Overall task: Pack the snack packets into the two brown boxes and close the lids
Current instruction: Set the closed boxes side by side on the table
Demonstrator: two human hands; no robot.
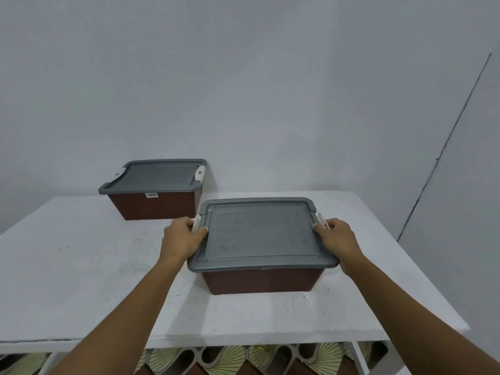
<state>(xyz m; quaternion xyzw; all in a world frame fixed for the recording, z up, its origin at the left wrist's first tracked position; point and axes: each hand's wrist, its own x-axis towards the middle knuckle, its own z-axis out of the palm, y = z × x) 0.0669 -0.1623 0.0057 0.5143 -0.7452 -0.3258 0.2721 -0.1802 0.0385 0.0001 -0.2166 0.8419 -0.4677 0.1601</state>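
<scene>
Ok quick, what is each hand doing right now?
Left hand: grips the left clip of the near box.
Right hand: grips the right clip.

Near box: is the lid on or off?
On. The lid lies flat on the near box, rim covered. The left hand and right hand grip its ends; latches clipped or not, cannot tell.

White table (81, 266): top scuffed, speckled with dark marks; dark crack along the front edge at left. Plain grey wall (243, 77) behind; a thin dark line (443, 147) runs diagonally down its right part. Fan-patterned floor (232, 361) visible beneath the table, beside a white leg (361, 358).
</scene>
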